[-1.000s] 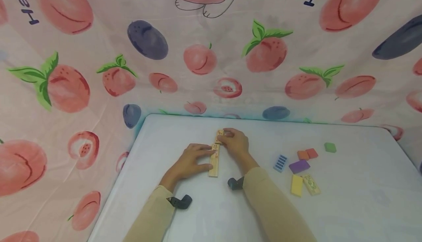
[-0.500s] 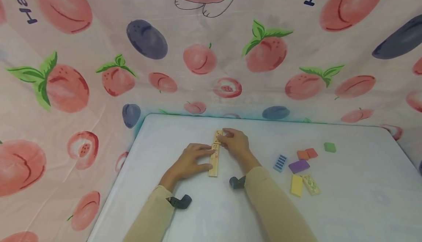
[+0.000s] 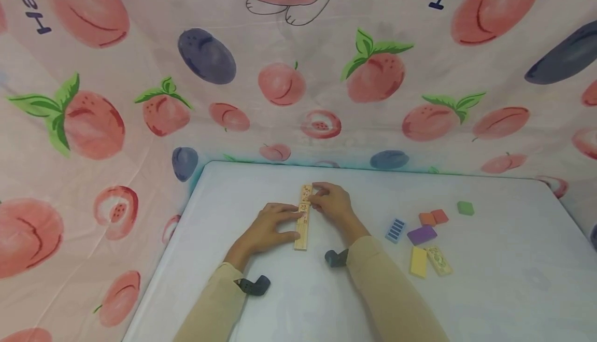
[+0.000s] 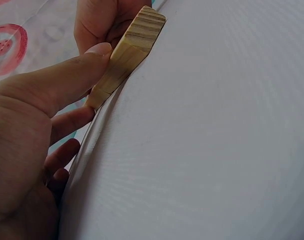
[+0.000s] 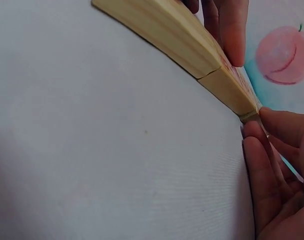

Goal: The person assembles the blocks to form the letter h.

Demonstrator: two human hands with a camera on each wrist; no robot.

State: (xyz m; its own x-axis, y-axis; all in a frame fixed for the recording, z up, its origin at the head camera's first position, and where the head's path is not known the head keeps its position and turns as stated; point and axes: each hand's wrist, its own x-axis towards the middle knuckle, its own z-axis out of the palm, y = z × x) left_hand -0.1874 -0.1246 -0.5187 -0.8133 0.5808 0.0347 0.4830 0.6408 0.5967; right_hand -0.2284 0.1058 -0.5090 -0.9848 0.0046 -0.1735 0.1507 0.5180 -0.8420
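Note:
A short row of wooden domino tiles lies end to end on the white table, printed marks on the far ones and bare wood at the near end. My left hand rests along the row's left side, thumb against the near part and a fingertip on top of a printed tile. At the far end, my right hand pinches a printed domino between thumb and fingers. This domino stands in line with the row. In the right wrist view, the row's long side shows a seam, and the fingers partly hide the far end.
Right of the hands lie a blue striped tile, orange and red tiles, a purple tile, a yellow one, a printed wooden domino and a green tile. Fruit-print cloth hangs behind.
My right hand has shifted the far domino slightly left, from offset at the row's right edge into line with it. My left hand has stayed in place.

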